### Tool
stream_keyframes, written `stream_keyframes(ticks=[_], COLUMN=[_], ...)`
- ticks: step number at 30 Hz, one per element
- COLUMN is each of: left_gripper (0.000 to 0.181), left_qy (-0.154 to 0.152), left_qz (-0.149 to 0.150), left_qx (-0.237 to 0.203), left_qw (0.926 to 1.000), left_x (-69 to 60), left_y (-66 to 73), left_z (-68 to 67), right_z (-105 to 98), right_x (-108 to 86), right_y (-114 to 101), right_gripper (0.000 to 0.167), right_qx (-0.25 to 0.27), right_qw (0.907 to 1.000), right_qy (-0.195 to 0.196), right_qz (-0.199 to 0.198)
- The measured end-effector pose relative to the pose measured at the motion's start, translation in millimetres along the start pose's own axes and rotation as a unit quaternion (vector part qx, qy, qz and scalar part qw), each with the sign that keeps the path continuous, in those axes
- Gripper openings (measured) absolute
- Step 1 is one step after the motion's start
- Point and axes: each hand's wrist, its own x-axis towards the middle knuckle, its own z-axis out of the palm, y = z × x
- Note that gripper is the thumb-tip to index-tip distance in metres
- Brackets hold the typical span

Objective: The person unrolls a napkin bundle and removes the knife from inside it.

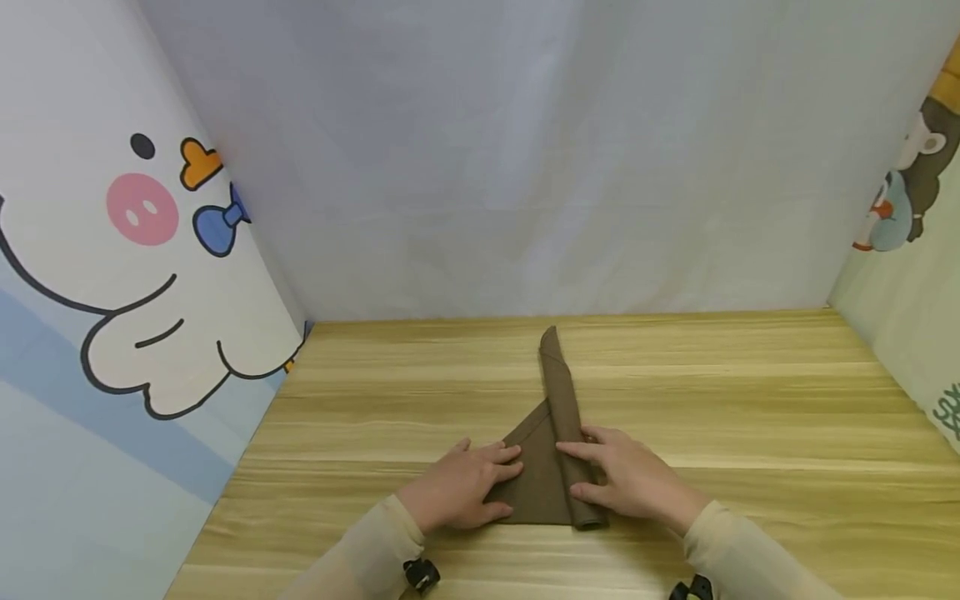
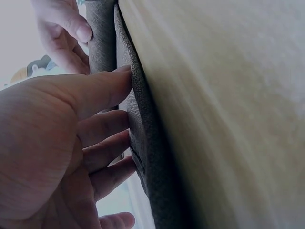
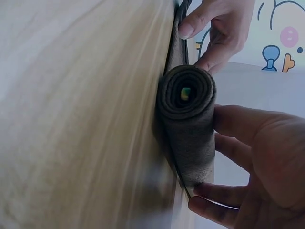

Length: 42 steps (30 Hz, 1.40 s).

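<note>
A brown cloth point(image 1: 536, 487) lies on the table, its right part wound into a narrow roll point(image 1: 561, 400) with a pointed far end. My left hand point(image 1: 467, 485) rests on the flat, unrolled part with its fingertips, the fingers loosely extended. On the roll's right side, my right hand point(image 1: 633, 477) touches it with thumb and fingertips, fingers fairly straight. The right wrist view shows the roll's spiral end point(image 3: 188, 93) with a small hollow in the middle. In the left wrist view, the cloth's near edge point(image 2: 143, 129) runs beneath my left fingertips.
The wood-grain table point(image 1: 360, 400) extends around the cloth. A pale grey curtain point(image 1: 525, 167) hangs behind it. On the left stands a panel with a cartoon duck point(image 1: 142, 208), and a printed panel point(image 1: 907, 292) borders the right side.
</note>
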Motion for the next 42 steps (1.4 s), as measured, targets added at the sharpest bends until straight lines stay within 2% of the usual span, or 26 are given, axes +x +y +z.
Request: stream_keyframes(ticks=[3,16,26,42], left_gripper=[0.06,0.061,0.062,0.062], left_qy=[-0.001,0.004,-0.005,-0.005], left_qz=[-0.001,0.005,0.003,0.012], left_qx=[-0.004,-0.015,-0.048,-0.049], left_qw=[1.0,0.9999,0.9988,0.9987], left_x=[-0.6,-4.3,-9.3,-12.6], left_y=[0.3,-2.7,-10.7,-14.8], left_z=[0.0,0.0,0.6,0.0], right_z=[-0.9,-5.7,-8.6,-7.8], right_x=[-1.2,-7.7,-11.9,-13.5], right_y=[1.8,5.1,6.5,5.6], right_gripper=[0.053,0.051,0.054,0.054], right_qx=[-0.004,0.008,0.026,0.03], right_qw=[1.0,0.9998,0.9992,0.9988], right_qy=[-0.001,-0.012,-0.031,-0.036], right_qz=[-0.007,0.015,0.009,0.017])
